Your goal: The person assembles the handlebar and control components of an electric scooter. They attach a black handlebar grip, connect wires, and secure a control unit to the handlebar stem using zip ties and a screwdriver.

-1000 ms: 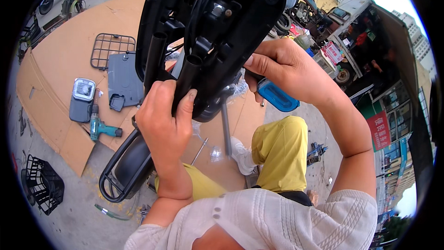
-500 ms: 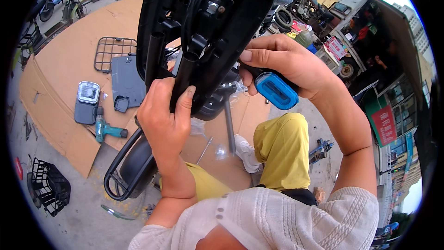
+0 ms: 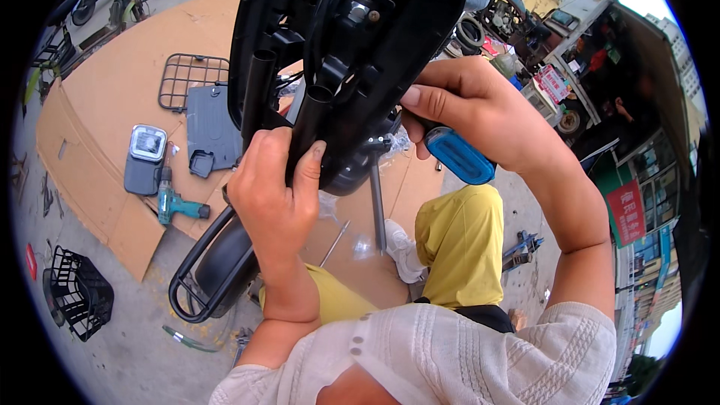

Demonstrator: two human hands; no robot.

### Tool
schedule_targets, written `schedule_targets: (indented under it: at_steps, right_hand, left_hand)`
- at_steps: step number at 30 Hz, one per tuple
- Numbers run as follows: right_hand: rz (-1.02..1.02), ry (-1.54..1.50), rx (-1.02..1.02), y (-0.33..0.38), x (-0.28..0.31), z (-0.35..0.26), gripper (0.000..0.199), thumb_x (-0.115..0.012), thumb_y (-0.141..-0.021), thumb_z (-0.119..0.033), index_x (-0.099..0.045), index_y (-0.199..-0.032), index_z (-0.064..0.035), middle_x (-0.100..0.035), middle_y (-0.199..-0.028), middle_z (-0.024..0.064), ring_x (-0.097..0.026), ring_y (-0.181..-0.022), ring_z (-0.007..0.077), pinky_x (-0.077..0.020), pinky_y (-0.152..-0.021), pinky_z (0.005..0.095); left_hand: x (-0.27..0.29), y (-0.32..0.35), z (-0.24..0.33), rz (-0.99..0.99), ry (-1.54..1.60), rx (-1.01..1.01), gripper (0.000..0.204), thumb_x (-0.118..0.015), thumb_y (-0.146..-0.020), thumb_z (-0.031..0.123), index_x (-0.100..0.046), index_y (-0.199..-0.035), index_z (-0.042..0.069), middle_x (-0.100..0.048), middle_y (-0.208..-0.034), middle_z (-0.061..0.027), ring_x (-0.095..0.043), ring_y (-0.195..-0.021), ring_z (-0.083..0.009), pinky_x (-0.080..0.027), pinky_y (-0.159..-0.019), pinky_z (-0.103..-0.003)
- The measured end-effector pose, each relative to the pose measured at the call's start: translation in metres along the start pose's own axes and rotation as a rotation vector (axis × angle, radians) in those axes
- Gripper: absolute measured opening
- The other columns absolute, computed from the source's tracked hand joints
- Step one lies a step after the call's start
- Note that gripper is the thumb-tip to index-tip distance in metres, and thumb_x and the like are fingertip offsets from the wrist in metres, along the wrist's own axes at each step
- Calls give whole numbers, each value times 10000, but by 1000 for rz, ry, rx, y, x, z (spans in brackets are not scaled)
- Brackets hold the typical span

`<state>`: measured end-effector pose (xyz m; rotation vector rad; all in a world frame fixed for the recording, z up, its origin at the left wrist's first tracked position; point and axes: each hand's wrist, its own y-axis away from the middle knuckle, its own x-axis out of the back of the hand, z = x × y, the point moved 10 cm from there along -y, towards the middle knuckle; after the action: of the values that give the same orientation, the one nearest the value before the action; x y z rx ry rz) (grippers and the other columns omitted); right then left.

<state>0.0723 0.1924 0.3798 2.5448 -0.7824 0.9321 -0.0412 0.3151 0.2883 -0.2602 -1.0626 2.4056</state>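
Observation:
A dark two-wheeler's black plastic body shell [image 3: 420, 22], with a bundle of wires and bolts inside, stands tilted before me. My left hand [image 3: 274, 195] is closed around a black open-ended metal tube [image 3: 309, 124] below the shell, thumb on one side and fingers on the other. By the shell's right edge, my right hand [image 3: 472, 109] is closed around a black-handled tool with a blue oval end [image 3: 461, 157] facing me. The tool's working end is hidden behind the hand and shell. A wheel with a black fender [image 3: 229, 259] shows at the lower left.
Flattened cardboard [image 3: 97, 150] covers the ground. On it lie a teal cordless drill [image 3: 176, 206], a headlight [image 3: 148, 144], a grey panel [image 3: 214, 124] and a wire rack [image 3: 191, 79]. A black basket [image 3: 79, 292] sits at the left; a tool [image 3: 523, 250] lies right of my leg.
The shell, tube and both hands now appear slightly farther right in view. The blue end has tilted a little, and both hands keep their hold.

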Motion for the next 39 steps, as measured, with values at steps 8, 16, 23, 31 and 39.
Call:
schedule_targets:
  at_steps: [8,16,23,31,39]
  right_hand:
    - [187,393,236,5,0,-22,236,-559,-902,-150,-621,-853,72,-571,-618,173,-585,-554,289,-475,-564,369]
    - [-127,-581,-84,-10,-13,24,296,-522,-977,-210,-598,-979,76,-576,-726,101,-616,-623,217,-484,-549,298]
    - [-170,-480,-96,-11,-12,19,283,-507,-979,-197,-599,-975,71,-610,-757,123,-632,-642,215,-510,-594,295]
    - [-125,-499,-191,-4,-16,22,297,-478,-992,-202,-599,-1014,69,-676,-899,194,-687,-742,237,-566,-690,321]
    - [-64,-461,-226,10,-14,28,355,-534,-974,-252,-571,-1108,75,-670,-846,164,-688,-752,222,-568,-692,296]
  left_hand:
    - [2,-1,4,21,3,-53,210,-719,-786,73,-570,-906,-14,-528,-716,-133,-524,-597,-333,-414,-525,-364]
    - [0,-2,4,16,5,-49,206,-713,-787,67,-568,-908,-15,-530,-722,-136,-527,-611,-341,-418,-533,-370]
    - [1,-1,1,-7,18,-27,213,-714,-791,79,-567,-910,-19,-535,-733,-144,-532,-621,-348,-424,-542,-369]
    - [1,-1,2,-17,11,-19,212,-714,-799,84,-569,-910,-23,-537,-740,-147,-534,-625,-349,-428,-548,-365]
    - [0,-1,0,-11,18,-12,217,-721,-786,80,-573,-908,-22,-545,-744,-144,-539,-630,-350,-432,-553,-363]
